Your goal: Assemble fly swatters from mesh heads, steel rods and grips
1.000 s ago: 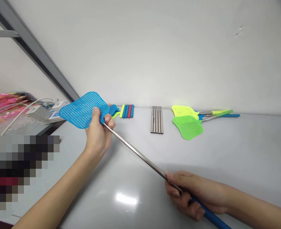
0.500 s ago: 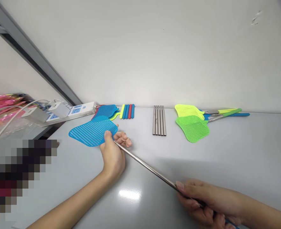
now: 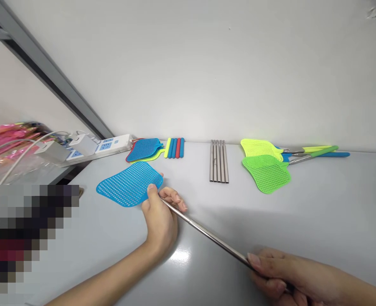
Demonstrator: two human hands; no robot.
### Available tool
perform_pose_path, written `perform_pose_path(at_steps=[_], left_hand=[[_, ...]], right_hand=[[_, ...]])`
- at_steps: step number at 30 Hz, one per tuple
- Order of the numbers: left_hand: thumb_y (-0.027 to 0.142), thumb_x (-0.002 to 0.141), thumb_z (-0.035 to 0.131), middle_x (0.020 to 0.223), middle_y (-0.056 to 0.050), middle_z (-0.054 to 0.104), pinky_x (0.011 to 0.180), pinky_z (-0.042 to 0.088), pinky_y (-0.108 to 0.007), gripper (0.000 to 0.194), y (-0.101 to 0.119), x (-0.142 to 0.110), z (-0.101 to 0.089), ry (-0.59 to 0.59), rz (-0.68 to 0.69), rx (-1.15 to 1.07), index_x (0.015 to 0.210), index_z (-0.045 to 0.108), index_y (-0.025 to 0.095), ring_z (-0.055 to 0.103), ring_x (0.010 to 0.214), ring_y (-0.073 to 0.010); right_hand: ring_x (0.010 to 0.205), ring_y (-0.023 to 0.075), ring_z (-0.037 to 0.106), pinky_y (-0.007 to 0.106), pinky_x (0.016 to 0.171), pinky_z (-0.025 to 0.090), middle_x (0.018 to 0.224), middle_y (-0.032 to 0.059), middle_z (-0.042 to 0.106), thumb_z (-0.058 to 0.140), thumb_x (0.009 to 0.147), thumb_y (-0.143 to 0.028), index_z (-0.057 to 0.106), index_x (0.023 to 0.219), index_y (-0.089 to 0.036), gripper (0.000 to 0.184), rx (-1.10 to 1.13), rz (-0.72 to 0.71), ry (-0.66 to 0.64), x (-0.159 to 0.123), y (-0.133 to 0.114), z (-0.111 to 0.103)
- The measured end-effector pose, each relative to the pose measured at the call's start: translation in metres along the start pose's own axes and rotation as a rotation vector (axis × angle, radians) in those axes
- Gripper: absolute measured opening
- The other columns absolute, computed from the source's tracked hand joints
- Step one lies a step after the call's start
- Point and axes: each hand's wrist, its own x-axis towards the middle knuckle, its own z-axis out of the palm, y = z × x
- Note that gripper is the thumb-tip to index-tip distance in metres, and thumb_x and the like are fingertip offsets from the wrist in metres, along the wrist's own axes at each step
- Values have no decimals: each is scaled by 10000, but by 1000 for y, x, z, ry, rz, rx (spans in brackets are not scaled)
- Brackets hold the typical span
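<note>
While blue swatter (image 3: 128, 185) is held | steel tubes (image 3: 219, 161) beyond | power strip (image 3: 114, 145) at left

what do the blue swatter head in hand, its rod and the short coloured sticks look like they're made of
Blue swatter head: probably matte plastic, thin and sheet-like with an even grid of holes.
Rod: likely polished metal, silvery with bright streaks.
Short coloured sticks: smooth and dull, perhaps foam, rubber or plastic; too small to tell.

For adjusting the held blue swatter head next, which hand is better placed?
Likely the left hand: its thumb rests on the blue swatter head, while the right hand holds the metal rod farther down.
</note>
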Motion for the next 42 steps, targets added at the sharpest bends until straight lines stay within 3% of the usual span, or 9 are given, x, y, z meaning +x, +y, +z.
perform_pose_path(at_steps=[11, 20, 22, 25, 27, 31, 35, 39, 42], left_hand=[[311, 883, 259, 331, 17, 424, 344, 319, -209, 540, -1, -13, 5, -4, -34, -4, 393, 434, 167, 405, 281, -92], [342, 874, 305, 373, 17, 446, 358, 351, -219, 502, -3, -21, 2, -40, -30, -22, 430, 455, 160, 430, 302, -96], [367, 861, 342, 395, 22, 459, 364, 364, -221, 445, 0, -23, 2, -48, -26, -33, 509, 504, 148, 435, 316, -100], [396, 846, 394, 443, 41, 492, 388, 394, -228, 318, 6, -28, 4, -99, -23, -50, 882, 579, 140, 467, 351, -117], [418, 850, 382, 473, 38, 512, 423, 420, -245, 368, 9, -31, 4, -163, -34, -64, 1060, 517, 148, 503, 391, -135], [414, 860, 354, 557, 17, 536, 465, 418, -231, 368, 6, -31, 3, -230, -66, -61, 1034, 519, 134, 503, 447, -119], [400, 846, 393, 554, 35, 496, 459, 391, -211, 304, -3, -23, 1, -260, -115, -22, 920, 549, 150, 449, 431, -90], [426, 854, 373, 461, 49, 432, 461, 374, -196, 321, -8, -20, -1, -320, -116, 49, 822, 548, 159, 421, 423, -86], [442, 866, 368, 489, 35, 500, 473, 378, -195, 323, -10, -27, -2, -459, -116, 180, 908, 528, 165, 448, 432, -86]], right_hand=[[176, 7, 122, 120, 157, 106, 272, -115, 276, 471, 723, -616, 315, 521, -196, 491, 82, 50, -39, -1, -3, 6], [171, 0, 133, 111, 142, 51, 265, -104, 285, 517, 702, -609, 350, 467, -183, 515, 79, -41, -14, 3, 2, 0], [167, 2, 150, 108, 141, 73, 258, -100, 280, 545, 704, -576, 372, 437, -172, 515, 87, -54, -19, 4, 2, -6], [167, 22, 251, 112, 152, 164, 245, -60, 334, 536, 714, -559, 428, 380, -146, 542, 120, -111, -42, 6, 5, -20], [171, 44, 311, 111, 160, 177, 254, -35, 391, 488, 772, -520, 538, 464, -100, 523, 166, -152, -185, 7, 9, -32], [195, 62, 337, 129, 222, 320, 246, -44, 370, 342, 850, -483, 521, 477, -118, 552, 411, -408, -631, 7, 10, -50], [233, 30, 224, 104, 266, 280, 290, -66, 346, 311, 863, -466, 485, 532, -141, 495, 519, -527, -542, 1, -1, -50], [260, 27, 251, 122, 251, 243, 432, -55, 454, 395, 859, -433, 551, 712, -139, 364, 486, -446, -353, -3, -12, -41], [310, 6, 338, 125, 269, 229, 666, -15, 568, 423, 881, -282, 571, 895, -160, 192, 487, -466, -185, -3, -14, -35]])
